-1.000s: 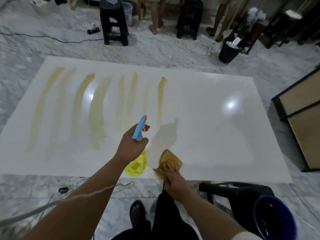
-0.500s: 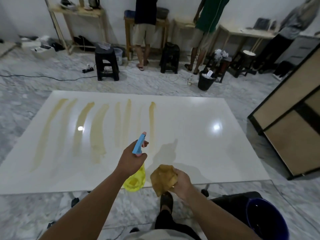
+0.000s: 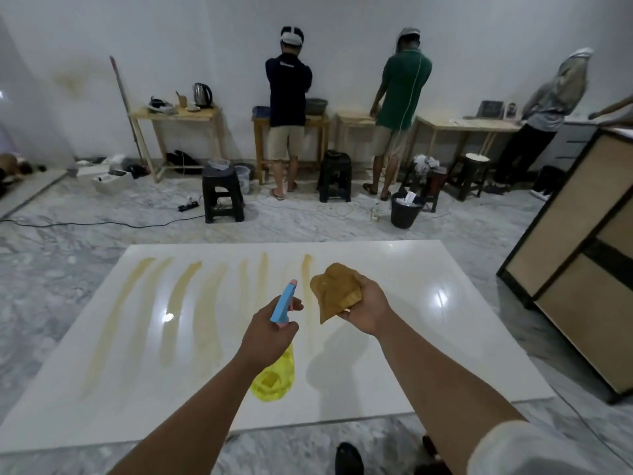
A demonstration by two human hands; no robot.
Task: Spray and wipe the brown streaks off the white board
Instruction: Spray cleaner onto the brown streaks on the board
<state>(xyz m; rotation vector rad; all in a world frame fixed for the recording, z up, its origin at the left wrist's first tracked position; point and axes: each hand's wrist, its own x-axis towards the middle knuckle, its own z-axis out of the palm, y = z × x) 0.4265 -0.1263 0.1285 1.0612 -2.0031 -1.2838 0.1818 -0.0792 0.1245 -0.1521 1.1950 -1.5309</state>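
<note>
The left hand (image 3: 270,332) is keeping its fingers wrapped around the yellow spray bottle (image 3: 274,378), nozzle aimed far. The right hand (image 3: 366,311) is now lifting the bunched brown cloth (image 3: 334,291) off the white board (image 3: 428,337), pausing wiping; the brown streaks (image 3: 178,303) are remaining far-left.

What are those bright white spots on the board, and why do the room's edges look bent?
In the head view, the spots on the glossy white board are glare from lights overhead, one near the brown streaks and one further right; the right hand with its crumpled brown cloth casts a soft shadow below; the wide-angle lens bows the wooden cabinet and the floor lines.
</note>
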